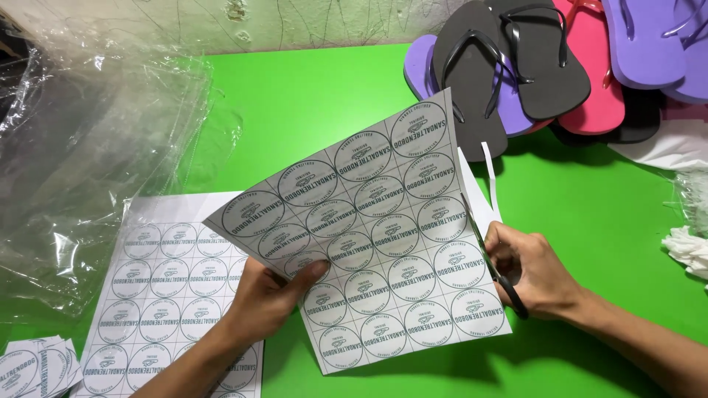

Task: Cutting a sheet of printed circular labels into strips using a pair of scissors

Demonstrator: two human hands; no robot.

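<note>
- Paper: thin white sheet of printed round labels (383,243), light, floppy, tears easily.
- Left hand (276,295) fingers pinch its near-left edge, best held there.
- Right hand (535,269) fingers close in black scissors (498,269), cutting the right margin.

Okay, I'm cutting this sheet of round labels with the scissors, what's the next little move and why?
Probably close the black-handled scissors and advance the blades a little further up the right edge of the white sheet of round printed labels. A narrow white paper strip already hangs partly cut at the top of that edge, the right hand holds the scissors there, and the left hand holds the sheet.
</note>
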